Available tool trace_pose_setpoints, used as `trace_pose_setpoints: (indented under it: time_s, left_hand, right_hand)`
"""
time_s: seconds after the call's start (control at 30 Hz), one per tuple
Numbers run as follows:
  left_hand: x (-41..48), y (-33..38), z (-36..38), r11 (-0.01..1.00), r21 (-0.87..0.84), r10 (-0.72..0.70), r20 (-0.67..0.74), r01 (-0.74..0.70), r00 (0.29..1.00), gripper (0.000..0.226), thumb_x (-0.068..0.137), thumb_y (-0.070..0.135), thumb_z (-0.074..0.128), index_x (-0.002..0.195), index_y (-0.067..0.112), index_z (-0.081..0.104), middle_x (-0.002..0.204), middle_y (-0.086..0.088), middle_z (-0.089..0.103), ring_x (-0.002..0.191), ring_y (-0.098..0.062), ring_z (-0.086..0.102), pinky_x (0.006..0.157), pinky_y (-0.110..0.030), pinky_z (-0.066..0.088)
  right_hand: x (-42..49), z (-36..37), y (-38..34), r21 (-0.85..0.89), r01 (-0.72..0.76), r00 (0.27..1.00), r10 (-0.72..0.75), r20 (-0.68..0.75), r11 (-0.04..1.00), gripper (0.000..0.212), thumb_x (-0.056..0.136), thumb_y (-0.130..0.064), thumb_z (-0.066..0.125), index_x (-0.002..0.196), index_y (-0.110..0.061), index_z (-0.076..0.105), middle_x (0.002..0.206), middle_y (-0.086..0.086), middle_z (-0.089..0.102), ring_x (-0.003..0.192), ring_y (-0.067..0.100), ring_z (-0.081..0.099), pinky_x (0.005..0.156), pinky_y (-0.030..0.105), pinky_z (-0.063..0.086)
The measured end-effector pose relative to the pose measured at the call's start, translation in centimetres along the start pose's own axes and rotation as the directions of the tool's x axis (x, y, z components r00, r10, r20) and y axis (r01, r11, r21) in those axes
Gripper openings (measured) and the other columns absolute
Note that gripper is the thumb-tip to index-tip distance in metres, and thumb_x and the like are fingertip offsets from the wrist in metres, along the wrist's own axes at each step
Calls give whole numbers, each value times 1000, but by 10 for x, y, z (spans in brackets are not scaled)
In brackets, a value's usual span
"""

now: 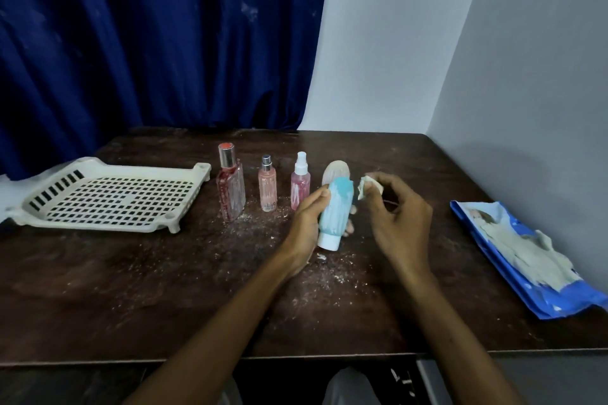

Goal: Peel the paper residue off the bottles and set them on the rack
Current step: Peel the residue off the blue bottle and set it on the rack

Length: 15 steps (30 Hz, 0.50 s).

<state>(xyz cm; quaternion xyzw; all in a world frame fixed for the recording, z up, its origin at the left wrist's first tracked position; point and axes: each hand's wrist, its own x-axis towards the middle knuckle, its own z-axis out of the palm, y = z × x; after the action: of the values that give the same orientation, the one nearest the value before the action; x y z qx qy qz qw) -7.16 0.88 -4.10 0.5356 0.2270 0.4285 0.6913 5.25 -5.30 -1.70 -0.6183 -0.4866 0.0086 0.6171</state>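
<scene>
My left hand point(304, 223) grips a turquoise bottle point(337, 207) with a white cap, held upside down above the table, whitish paper residue streaking its body. Just right of the bottle's upper end, my right hand point(394, 207) pinches a crumpled scrap of peeled paper point(365, 189). Behind stand a red square perfume bottle point(231, 189), a small pink spray bottle point(267, 189), a pink spray bottle with a white nozzle point(300, 186) and a whitish oval bottle point(335, 169), partly hidden by the turquoise one. The cream perforated rack point(108, 197) lies at the left with nothing on it.
A blue plastic sheet point(533, 260) with a pile of peeled paper lies at the table's right edge. Paper crumbs speckle the dark wooden table point(164, 289). A blue curtain hangs behind, and a white wall closes in the right side.
</scene>
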Motion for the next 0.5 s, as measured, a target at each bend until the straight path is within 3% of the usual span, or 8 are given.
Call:
trace_pose_setpoints:
  time_s: [0.13,0.27,0.37,0.5]
  left_hand:
    - [-22,9,-27,1000,-1,19,-67,-19,998,39,105,25,34,126,0,54,93,-23,66,71,-31,60,67,-37,53]
    - [-35,15,-37,999,11,31,-120,-30,992,49,96,32,42,130,-3,52,93,-24,64,71,-29,63,67,-36,56]
    - [-37,14,-40,1000,12,21,-141,-19,990,40,100,26,41,127,0,55,93,-23,63,67,-26,62,63,-34,54]
    - [-37,14,-40,1000,22,4,-170,0,985,28,103,16,37,114,11,62,96,-17,65,73,-21,62,65,-34,52]
  right_hand:
    - [-19,17,-8,61,-64,997,61,52,996,14,94,-25,64,107,-27,69,97,-14,70,78,0,61,67,14,47]
    - [-29,29,-20,115,-59,994,48,101,992,14,92,-17,67,103,-21,74,95,-9,73,81,2,66,67,13,51]
    - [-34,38,-25,143,-35,989,13,148,989,17,94,-19,66,109,-19,73,97,-9,73,84,0,68,71,13,53]
    - [-38,45,-25,82,-26,990,15,139,996,16,92,-21,68,109,-18,68,92,-8,72,76,2,67,62,13,53]
